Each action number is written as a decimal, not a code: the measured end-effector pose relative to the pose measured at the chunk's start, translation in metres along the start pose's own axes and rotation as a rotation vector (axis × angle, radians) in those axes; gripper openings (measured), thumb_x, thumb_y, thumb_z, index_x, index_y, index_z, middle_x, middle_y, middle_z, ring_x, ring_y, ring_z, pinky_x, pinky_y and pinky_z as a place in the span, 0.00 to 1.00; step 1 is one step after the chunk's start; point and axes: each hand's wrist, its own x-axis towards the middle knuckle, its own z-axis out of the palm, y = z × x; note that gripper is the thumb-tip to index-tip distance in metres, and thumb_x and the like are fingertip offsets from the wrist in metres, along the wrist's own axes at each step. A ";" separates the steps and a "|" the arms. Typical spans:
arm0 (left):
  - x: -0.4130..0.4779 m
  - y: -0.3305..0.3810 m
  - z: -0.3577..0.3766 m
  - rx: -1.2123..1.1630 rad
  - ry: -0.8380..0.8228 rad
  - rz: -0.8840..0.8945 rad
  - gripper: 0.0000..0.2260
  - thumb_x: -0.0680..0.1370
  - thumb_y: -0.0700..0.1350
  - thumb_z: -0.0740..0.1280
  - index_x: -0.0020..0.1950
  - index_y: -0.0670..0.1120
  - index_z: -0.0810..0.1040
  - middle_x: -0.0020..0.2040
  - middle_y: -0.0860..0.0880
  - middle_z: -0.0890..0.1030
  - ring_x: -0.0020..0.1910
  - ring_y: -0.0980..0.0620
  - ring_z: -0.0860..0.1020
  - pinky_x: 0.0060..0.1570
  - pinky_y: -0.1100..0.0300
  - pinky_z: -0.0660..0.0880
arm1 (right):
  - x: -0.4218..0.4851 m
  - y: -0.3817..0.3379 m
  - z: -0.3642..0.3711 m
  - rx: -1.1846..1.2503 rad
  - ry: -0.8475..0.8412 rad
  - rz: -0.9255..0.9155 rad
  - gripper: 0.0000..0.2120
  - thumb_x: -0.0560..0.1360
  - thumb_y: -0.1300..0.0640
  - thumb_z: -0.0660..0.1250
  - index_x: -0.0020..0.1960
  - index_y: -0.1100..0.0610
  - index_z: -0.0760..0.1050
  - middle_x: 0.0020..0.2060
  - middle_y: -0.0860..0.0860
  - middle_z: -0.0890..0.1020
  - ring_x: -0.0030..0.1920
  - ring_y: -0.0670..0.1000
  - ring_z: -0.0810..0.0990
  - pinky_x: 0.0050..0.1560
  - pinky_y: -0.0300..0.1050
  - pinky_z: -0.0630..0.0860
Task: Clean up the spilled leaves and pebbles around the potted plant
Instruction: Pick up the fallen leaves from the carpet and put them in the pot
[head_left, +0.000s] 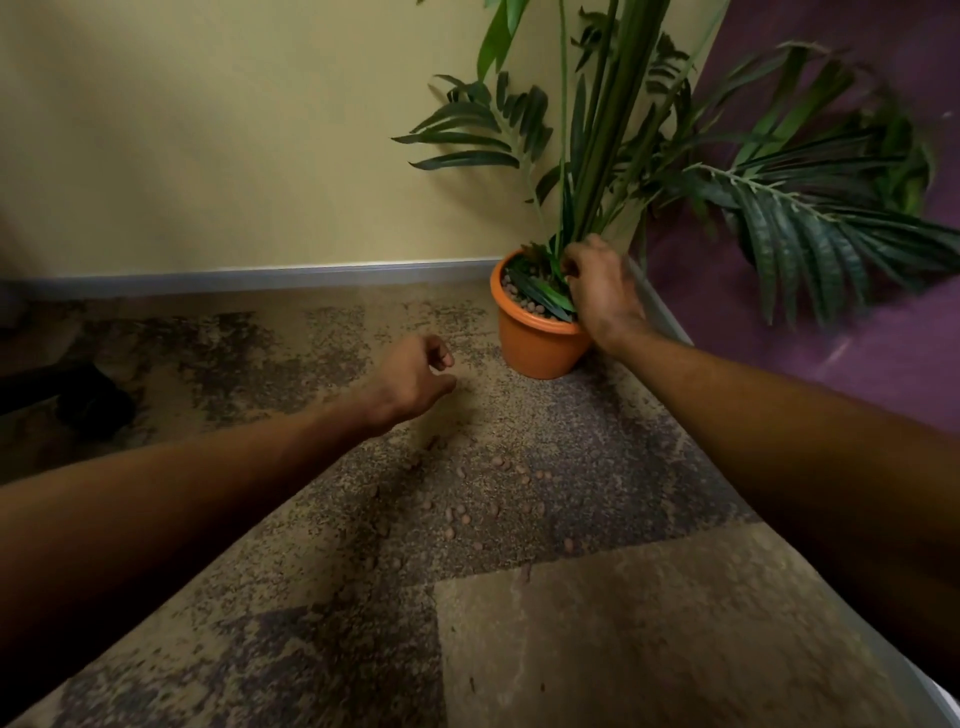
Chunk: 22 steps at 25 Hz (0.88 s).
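An orange pot (535, 338) stands in the corner of the room with a tall green plant (613, 135) in it. Dark green leaves (540, 296) and brown pebbles lie on top of the pot's filling. My right hand (597, 286) is over the pot's right rim, fingers curled around the leaves at the base of the stems. My left hand (415, 374) hovers above the carpet just left of the pot, fingers loosely curled, nothing visible in it. Several small brown pebbles (462, 514) are scattered on the carpet in front of the pot.
A yellow wall with a grey skirting board (260, 278) runs behind the pot, and a purple wall (857, 364) stands to the right. Palm fronds (831, 234) hang out over the right side. A dark object (88, 400) lies at the left on the patterned carpet.
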 end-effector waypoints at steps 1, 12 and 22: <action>0.001 -0.006 -0.002 0.016 0.005 -0.006 0.08 0.78 0.40 0.71 0.57 0.40 0.80 0.58 0.43 0.82 0.48 0.49 0.78 0.42 0.59 0.71 | 0.000 0.002 0.004 -0.029 -0.005 -0.052 0.08 0.82 0.61 0.57 0.51 0.55 0.75 0.50 0.51 0.74 0.48 0.51 0.74 0.47 0.49 0.71; -0.002 -0.063 -0.016 0.099 0.084 -0.085 0.08 0.79 0.45 0.71 0.55 0.43 0.81 0.57 0.47 0.82 0.47 0.50 0.81 0.39 0.62 0.72 | -0.001 0.010 0.027 -0.128 0.140 -0.442 0.08 0.79 0.64 0.61 0.55 0.55 0.71 0.51 0.55 0.76 0.54 0.55 0.76 0.51 0.53 0.76; -0.016 -0.068 -0.021 0.173 0.040 -0.079 0.08 0.79 0.43 0.71 0.57 0.43 0.82 0.60 0.45 0.83 0.51 0.50 0.79 0.50 0.60 0.72 | -0.009 0.010 0.018 -0.254 -0.025 -0.480 0.11 0.83 0.52 0.54 0.62 0.52 0.71 0.57 0.55 0.78 0.59 0.56 0.76 0.55 0.48 0.73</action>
